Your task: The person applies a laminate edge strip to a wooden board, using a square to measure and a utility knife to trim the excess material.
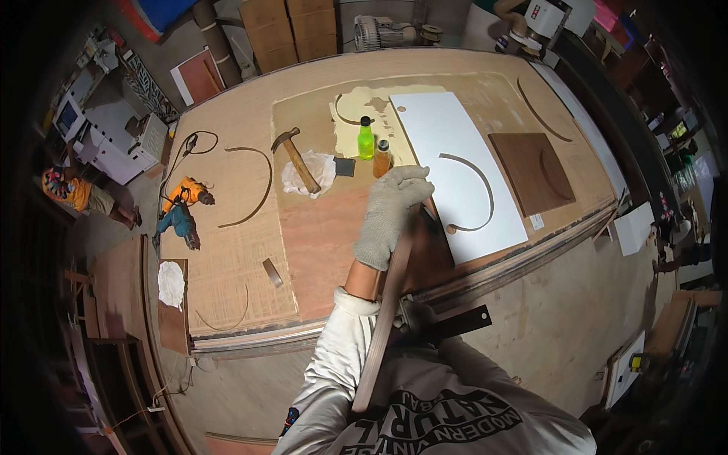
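My left hand [388, 212], in a pale knitted glove, is closed at the top of a brown wood-grain board [387, 318] that stands edge-on in front of my body. The board's narrow edge runs down toward my lap; its dark face is mostly hidden. Beside that edge, my right hand [409, 315] is gloved and largely in shadow. From it a flat black bar [462, 324] with a hole near its end sticks out to the right. Beyond my left hand stand a green bottle [365, 140] and a small amber bottle [381, 161], both with dark caps.
On the large worktable [235, 265] lie a hammer [299, 163] on white cloth, orange and teal power tools [186, 201], and curved edging strips [265, 189]. A white panel [447, 144] and a brown square panel [523, 171] lie right. Another person [76, 186] stands far left.
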{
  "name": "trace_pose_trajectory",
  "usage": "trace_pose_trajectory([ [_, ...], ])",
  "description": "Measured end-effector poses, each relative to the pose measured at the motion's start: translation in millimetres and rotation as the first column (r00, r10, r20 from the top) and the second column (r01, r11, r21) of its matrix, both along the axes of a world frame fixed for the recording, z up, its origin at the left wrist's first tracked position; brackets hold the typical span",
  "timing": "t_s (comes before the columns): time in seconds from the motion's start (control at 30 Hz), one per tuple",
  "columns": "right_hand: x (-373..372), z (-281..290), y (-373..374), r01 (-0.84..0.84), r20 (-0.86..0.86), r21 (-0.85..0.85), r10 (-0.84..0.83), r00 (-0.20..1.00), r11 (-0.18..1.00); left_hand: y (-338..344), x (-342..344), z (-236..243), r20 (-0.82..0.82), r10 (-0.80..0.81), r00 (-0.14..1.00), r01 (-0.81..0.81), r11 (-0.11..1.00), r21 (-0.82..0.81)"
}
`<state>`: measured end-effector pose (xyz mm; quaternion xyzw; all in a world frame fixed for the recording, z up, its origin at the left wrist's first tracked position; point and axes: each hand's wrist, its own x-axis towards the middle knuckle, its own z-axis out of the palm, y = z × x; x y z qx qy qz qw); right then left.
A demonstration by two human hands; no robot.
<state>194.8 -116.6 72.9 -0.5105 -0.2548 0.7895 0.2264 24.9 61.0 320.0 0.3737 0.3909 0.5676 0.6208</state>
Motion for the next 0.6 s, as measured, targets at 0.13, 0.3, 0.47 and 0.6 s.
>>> trace_pose_trajectory([
  [0.13,14.1,-14.3,-4.6,-0.201,0.074,0.375,0.187,0.98,0.905,8.2,-4.8,-10.0,0.028,0.013,1.0,-0.015,0.996,0.09],
  [0.3,18.2,-11.9,-8.0,-0.237,0.144,0.449,0.192,0.971,0.861,7.3,-2.6,-3.4,-0.123,0.071,0.99,-0.048,0.981,0.187],
  [0.47,42.2,-61.7,-23.5,-0.162,0.01,0.547,0.187,0.982,0.821,17.7,8.2,-22.3,-0.082,0.045,0.996,-0.027,0.977,0.211],
  [0.6,26.0,-36.4,-24.6,0.102,-0.373,-0.037,-0.109,0.922,0.994,17.5,-8.8,-56.9,-0.357,0.055,0.932,0.002,0.988,0.157],
])
